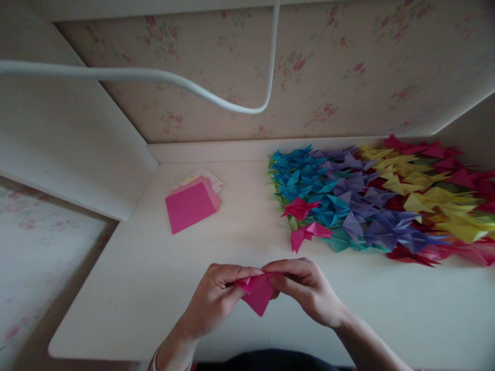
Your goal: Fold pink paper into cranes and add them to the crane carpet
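Observation:
A partly folded piece of pink origami paper point(260, 298) is held up over the near part of the white desk, one pointed corner hanging toward me. My left hand point(220, 293) is closed on its left side, thumb along the top edge. On the right side, my right hand point(305, 288) pinches the same paper between thumb and fingers. The thumbs and fingertips almost meet at the top, and they cover part of the folds. Two finished pink origami cranes, a lower one point(309, 233) and an upper one point(299, 208), lie just beyond my right hand.
A stack of square paper, magenta sheet point(192, 207) on top, lies at the left on the desk point(127, 293). Many folded cranes in blue, purple point(390, 226), yellow point(444, 203) and red cover the right side. A white cable-like bar point(216, 98) curves overhead before the floral wall.

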`<state>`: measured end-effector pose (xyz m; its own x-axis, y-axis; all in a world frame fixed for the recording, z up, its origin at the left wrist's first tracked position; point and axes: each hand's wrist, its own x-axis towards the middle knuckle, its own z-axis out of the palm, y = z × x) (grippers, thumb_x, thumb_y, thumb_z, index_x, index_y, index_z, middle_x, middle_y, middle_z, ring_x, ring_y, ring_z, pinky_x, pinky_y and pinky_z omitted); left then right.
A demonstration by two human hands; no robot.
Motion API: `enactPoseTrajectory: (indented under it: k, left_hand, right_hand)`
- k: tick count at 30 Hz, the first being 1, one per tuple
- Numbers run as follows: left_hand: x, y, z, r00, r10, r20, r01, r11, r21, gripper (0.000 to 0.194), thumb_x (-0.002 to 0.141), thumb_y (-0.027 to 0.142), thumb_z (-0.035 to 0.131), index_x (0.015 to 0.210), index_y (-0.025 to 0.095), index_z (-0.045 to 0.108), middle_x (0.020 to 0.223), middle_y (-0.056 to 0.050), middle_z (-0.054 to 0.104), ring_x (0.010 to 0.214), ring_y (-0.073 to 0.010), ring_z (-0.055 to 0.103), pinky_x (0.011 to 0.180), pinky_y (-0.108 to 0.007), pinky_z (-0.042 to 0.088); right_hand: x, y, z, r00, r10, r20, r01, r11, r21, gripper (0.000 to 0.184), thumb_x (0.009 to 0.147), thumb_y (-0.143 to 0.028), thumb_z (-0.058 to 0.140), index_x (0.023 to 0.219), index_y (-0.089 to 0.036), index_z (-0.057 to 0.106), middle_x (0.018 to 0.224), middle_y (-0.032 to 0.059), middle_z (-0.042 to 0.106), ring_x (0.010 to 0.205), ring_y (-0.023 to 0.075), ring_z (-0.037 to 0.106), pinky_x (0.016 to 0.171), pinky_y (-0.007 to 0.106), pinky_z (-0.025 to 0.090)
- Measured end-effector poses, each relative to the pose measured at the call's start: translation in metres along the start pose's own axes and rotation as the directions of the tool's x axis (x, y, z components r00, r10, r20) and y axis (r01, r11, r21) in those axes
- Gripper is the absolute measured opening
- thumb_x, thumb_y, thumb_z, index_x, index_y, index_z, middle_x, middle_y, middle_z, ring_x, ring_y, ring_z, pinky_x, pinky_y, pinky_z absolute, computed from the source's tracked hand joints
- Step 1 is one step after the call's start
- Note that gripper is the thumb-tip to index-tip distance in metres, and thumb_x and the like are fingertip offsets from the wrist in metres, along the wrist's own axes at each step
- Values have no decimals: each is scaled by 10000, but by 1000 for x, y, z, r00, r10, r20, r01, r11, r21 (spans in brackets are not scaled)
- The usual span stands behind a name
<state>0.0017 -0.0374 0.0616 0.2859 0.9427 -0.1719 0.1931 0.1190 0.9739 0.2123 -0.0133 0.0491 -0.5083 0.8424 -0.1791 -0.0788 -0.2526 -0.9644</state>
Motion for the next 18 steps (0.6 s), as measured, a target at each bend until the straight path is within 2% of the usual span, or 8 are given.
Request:
enactPoseTrajectory:
  k: [3,8,12,15,18]
  left_hand:
    - [-3,-2,-4,997,30,73,-24,996,-83,280,866,135,641,1072,267,777,909,-52,800,767,-208,718,690,-270,536]
    - [-7,-6,-8,992,4,128,38,947,-318,205,880,236,665,1045,272,783,962,-57,791,755,-188,728,644,-260,586]
    - [-10,-8,-6,990,-60,124,95,950,-298,179,888,246,660,1001,275,796,1032,-65,782,839,-195,739,660,-231,598]
    - [-11,-5,-6,988,-26,153,71,953,-294,196,906,255,636,1027,292,786,1046,-60,768,814,-174,732,664,-229,593]
    - [-12,0,-9,971,56,231,7,966,-260,244,934,295,592,1120,279,750,990,-72,756,770,-163,709,669,-249,569]
  right_hand:
    - [0,4,-2,1000,-7,-19,9,995,101,117,830,-196,699,849,-167,811,657,51,741,589,150,677,574,235,548]
    - [0,14,-7,1000,17,-16,-11,942,334,95,801,-159,711,803,-169,806,622,51,747,561,165,708,568,245,559]
    - [0,14,-7,999,41,-34,-23,912,409,81,798,-180,722,798,-165,802,607,49,745,536,156,706,546,225,551]
    - [-1,12,-6,999,39,-24,-24,894,448,84,796,-208,728,795,-166,801,608,48,741,530,153,700,528,217,542]
    - [-1,11,-7,998,44,-45,-19,892,452,80,789,-197,724,775,-168,798,626,38,735,536,134,683,534,205,532]
